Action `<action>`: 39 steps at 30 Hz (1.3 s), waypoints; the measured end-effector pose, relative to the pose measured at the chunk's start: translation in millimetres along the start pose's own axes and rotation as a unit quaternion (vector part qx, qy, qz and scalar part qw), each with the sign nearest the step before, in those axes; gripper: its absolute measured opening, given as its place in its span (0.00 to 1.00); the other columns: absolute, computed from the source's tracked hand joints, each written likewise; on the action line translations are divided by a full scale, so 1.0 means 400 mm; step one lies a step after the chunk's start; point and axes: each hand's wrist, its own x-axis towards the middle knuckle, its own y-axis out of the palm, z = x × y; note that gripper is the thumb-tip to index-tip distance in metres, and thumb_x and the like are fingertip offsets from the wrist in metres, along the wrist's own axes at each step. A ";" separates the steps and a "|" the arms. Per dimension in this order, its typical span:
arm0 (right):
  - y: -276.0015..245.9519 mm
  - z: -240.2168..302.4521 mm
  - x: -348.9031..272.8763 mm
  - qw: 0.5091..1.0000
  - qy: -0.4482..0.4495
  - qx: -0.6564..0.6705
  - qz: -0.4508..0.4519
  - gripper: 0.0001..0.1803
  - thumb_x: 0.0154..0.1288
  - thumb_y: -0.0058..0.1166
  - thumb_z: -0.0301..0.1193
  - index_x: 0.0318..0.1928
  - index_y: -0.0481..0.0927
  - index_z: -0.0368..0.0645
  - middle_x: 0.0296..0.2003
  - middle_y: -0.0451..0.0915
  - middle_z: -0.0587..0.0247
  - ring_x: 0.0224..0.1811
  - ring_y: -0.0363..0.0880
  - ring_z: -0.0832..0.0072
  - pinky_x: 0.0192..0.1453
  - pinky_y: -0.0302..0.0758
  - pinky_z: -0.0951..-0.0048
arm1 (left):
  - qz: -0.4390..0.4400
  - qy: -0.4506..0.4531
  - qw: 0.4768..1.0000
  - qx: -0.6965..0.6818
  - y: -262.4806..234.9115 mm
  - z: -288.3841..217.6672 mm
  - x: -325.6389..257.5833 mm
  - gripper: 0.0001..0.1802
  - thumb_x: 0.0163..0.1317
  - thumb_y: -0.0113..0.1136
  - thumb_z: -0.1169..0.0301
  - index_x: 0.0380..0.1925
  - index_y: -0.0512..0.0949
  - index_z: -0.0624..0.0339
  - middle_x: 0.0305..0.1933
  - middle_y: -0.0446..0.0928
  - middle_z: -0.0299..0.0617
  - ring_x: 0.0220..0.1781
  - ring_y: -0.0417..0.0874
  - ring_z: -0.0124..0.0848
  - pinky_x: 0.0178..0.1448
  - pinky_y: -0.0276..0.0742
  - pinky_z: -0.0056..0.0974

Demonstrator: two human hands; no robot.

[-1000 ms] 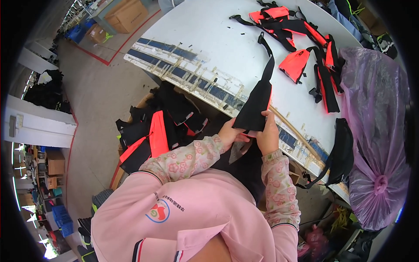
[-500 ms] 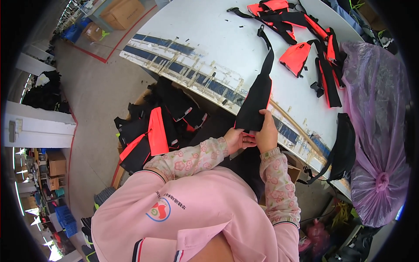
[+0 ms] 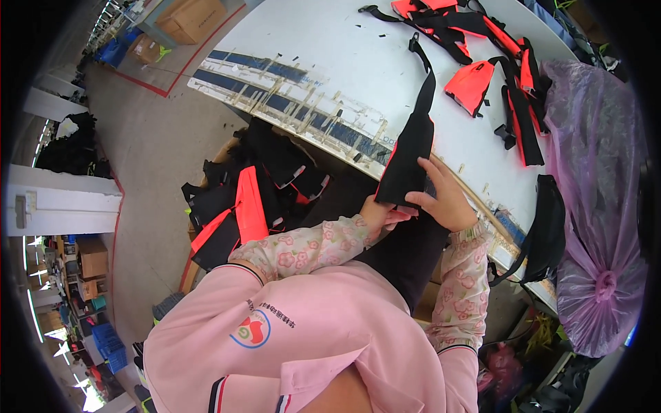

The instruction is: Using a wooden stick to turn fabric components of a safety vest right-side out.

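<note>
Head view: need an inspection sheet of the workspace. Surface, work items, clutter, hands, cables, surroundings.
Surface: white table, front edge with worn blue and pale strips.
Work items: black piece with orange edging, its strap reaching over the table; finished or not, cannot tell.
Clutter: black-and-orange pieces on the table, a heap below it, black pouch at the right edge, purple plastic bag.
Hands: left hand holds the piece's lower end; right hand open at its right side.
Cables: none clearly seen.
Surroundings: cardboard box, red floor line, blue crate.
</note>
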 end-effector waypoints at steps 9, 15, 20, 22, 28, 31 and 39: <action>0.210 -0.063 0.101 0.961 0.029 -0.267 -0.064 0.46 0.62 0.42 0.58 0.67 0.53 0.32 0.68 0.53 0.46 0.73 0.46 0.57 0.74 0.43 0.58 | -0.043 0.031 0.999 -0.007 -0.014 0.052 0.019 0.11 0.64 0.50 0.74 0.43 0.74 0.68 0.40 0.80 0.50 0.37 0.84 0.39 0.41 0.81 0.37; 0.219 -0.071 0.109 0.965 0.027 -0.256 -0.053 0.46 0.62 0.45 0.55 0.67 0.52 0.30 0.68 0.52 0.43 0.72 0.47 0.55 0.73 0.45 0.56 | 0.093 -0.015 0.995 -0.030 -0.068 0.026 0.034 0.13 0.63 0.52 0.73 0.48 0.72 0.65 0.42 0.79 0.49 0.44 0.82 0.40 0.53 0.78 0.45; 0.225 -0.077 0.115 0.955 0.037 -0.289 -0.054 0.46 0.63 0.40 0.59 0.67 0.53 0.31 0.68 0.53 0.47 0.73 0.46 0.59 0.74 0.43 0.59 | 0.157 -0.092 0.979 -0.094 -0.073 0.010 0.037 0.14 0.65 0.51 0.71 0.50 0.71 0.63 0.45 0.77 0.50 0.46 0.81 0.41 0.53 0.78 0.46; 0.225 -0.077 0.116 0.955 0.035 -0.289 -0.059 0.46 0.63 0.40 0.59 0.67 0.53 0.31 0.68 0.53 0.47 0.73 0.46 0.59 0.74 0.43 0.59 | 0.115 -0.086 0.986 -0.083 -0.056 0.005 0.034 0.14 0.67 0.47 0.70 0.50 0.70 0.63 0.46 0.76 0.51 0.47 0.80 0.42 0.53 0.78 0.46; 0.186 -0.086 0.101 0.959 0.021 -0.269 -0.083 0.41 0.65 0.44 0.54 0.67 0.56 0.35 0.67 0.55 0.47 0.72 0.50 0.58 0.73 0.48 0.61 | 0.093 -0.025 0.995 -0.005 -0.008 -0.008 0.011 0.16 0.70 0.42 0.67 0.51 0.70 0.64 0.47 0.77 0.52 0.49 0.80 0.44 0.56 0.77 0.47; 0.049 -0.089 0.027 0.991 0.053 -0.047 -0.114 0.25 0.62 0.49 0.30 0.61 0.66 0.44 0.61 0.65 0.49 0.64 0.62 0.55 0.65 0.63 0.63 | 0.125 -0.024 0.992 -0.006 -0.018 -0.017 0.016 0.16 0.70 0.43 0.67 0.52 0.69 0.64 0.48 0.77 0.53 0.50 0.80 0.44 0.57 0.77 0.46; -0.122 -0.238 -0.360 0.847 0.307 -0.435 0.011 0.21 0.56 0.49 0.24 0.52 0.69 0.48 0.45 0.73 0.59 0.47 0.76 0.60 0.45 0.74 0.63 | 0.102 -0.007 0.995 0.010 0.015 -0.012 -0.007 0.15 0.70 0.42 0.66 0.49 0.72 0.62 0.45 0.79 0.53 0.45 0.82 0.40 0.53 0.78 0.42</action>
